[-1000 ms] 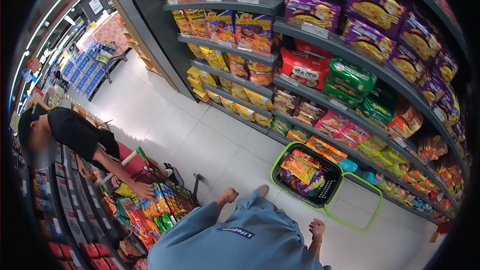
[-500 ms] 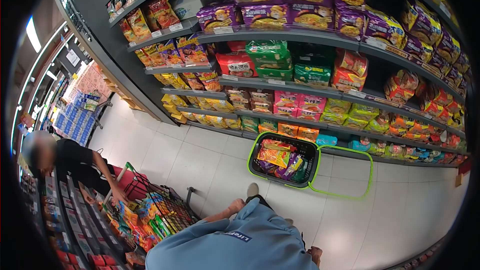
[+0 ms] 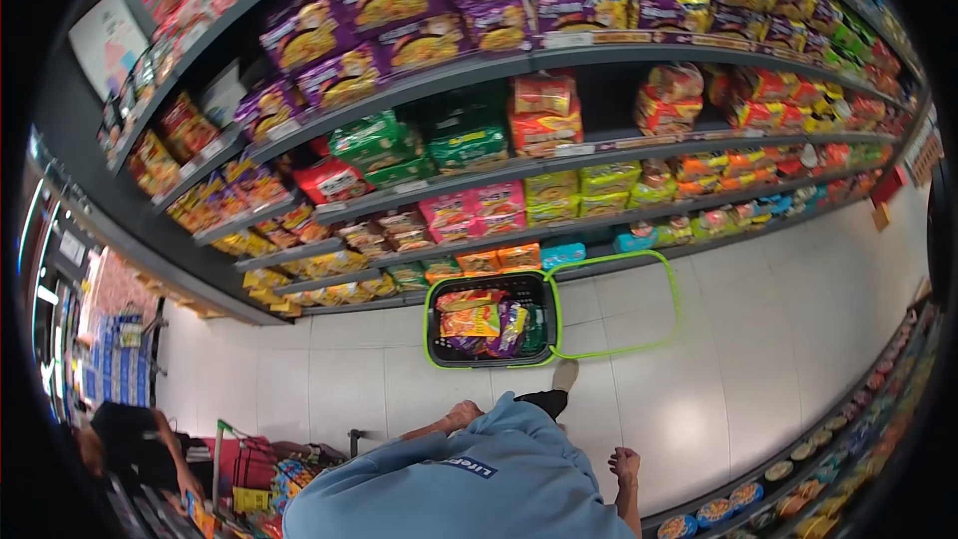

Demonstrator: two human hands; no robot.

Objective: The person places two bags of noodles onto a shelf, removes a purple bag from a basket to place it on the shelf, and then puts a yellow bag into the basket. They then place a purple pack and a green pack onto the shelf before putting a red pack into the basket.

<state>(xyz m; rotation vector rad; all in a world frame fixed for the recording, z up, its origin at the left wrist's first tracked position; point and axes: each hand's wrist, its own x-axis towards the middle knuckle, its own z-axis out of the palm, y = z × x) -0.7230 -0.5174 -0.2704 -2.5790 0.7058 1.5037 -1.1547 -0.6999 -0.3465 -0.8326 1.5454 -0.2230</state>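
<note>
A black shopping basket [image 3: 432, 327] with a green rim stands on the floor [image 3: 349, 369] just beside the packed shelves [image 3: 499, 68], its handle [image 3: 676, 311] swung out to the right, likely so the packets [image 3: 471, 321] inside lie uncovered. The left hand [image 3: 462, 414] and right hand [image 3: 625, 463] hang apart from it, fingers curled, nothing visible in either grip; how tightly closed, I cannot tell.

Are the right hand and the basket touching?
Apart: the head view shows floor between the right hand and the basket.
</note>
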